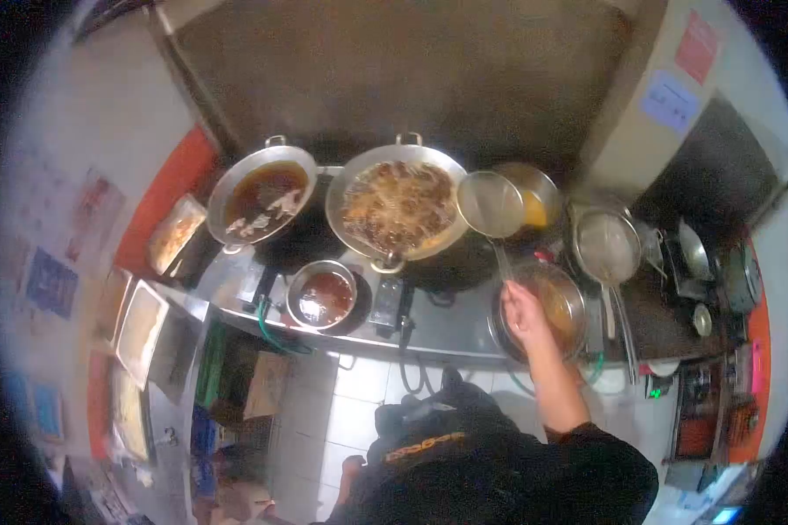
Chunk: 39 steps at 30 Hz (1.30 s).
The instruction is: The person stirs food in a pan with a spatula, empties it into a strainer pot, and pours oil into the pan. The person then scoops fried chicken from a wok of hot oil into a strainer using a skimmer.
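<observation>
My right hand (523,311) is closed round the handle of a round mesh strainer (492,205). The strainer's head is raised between the middle wok and a metal bowl (543,185) with something yellow inside. In the middle wok (334,210), brown pieces of food (398,206) bubble in oil. Below my right hand is a large bowl (578,337) with yellowish-brown contents, partly hidden by my forearm. My left hand (352,468) hangs low beside my body, away from the stove; its fingers are too small and dim to make out.
Dark liquid and pale scraps lie in the left wok (223,197). A small pot (293,297) of reddish-brown liquid stands at the counter's front. Another strainer (608,247) rests at the right, its handle over the edge. A tray of food (177,234) stands far left.
</observation>
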{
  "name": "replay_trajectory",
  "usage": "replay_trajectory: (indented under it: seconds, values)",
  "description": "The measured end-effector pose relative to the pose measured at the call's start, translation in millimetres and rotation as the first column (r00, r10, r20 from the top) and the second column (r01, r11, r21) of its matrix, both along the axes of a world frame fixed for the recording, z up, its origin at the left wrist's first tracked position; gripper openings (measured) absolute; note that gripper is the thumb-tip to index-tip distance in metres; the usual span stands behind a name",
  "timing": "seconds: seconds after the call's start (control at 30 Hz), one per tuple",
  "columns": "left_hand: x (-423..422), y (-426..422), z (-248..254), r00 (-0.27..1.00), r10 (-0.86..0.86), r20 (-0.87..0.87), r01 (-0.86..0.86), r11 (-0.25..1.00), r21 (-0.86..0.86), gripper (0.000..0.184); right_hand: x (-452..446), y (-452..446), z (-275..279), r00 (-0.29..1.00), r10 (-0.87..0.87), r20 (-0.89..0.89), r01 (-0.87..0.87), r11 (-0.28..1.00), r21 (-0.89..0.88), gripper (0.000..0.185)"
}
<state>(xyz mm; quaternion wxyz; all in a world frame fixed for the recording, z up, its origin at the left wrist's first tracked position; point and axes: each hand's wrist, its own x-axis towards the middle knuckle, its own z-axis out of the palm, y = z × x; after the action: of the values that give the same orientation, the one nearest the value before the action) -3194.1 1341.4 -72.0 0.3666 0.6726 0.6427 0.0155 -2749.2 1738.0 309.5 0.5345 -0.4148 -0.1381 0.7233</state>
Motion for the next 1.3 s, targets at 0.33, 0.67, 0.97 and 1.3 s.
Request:
replay_trajectory:
  seconds: [0.33, 0.67, 0.97, 1.3]
  values:
    - [-45, 55, -1, 0.327, 0.872, 0.363, -0.461, 0.483, -0.744, 0.015, 39, -203, -50, 0.897, -0.244, 0.369, 0.325, 0.929, -0.176, 0.026]
    - [-9, 178, 20, 0.638, 0.687, 0.348, -0.433, 0.694, -0.576, 0.025, 80, -203, -78, 0.954, -0.042, 0.298, 0.126, 0.955, -0.268, 0.023]
    - [50, 133, 7, 0.568, 0.709, 0.417, -0.386, 0.677, -0.626, 0.029, 270, -157, -4, -0.122, -0.374, 0.919, 0.137, 0.911, 0.389, 0.029]
    - [231, -8, 49, 0.203, 0.909, 0.363, -0.473, 0.416, -0.777, 0.023, 362, -146, -33, 0.543, 0.199, 0.816, -0.052, 0.978, -0.204, 0.03]
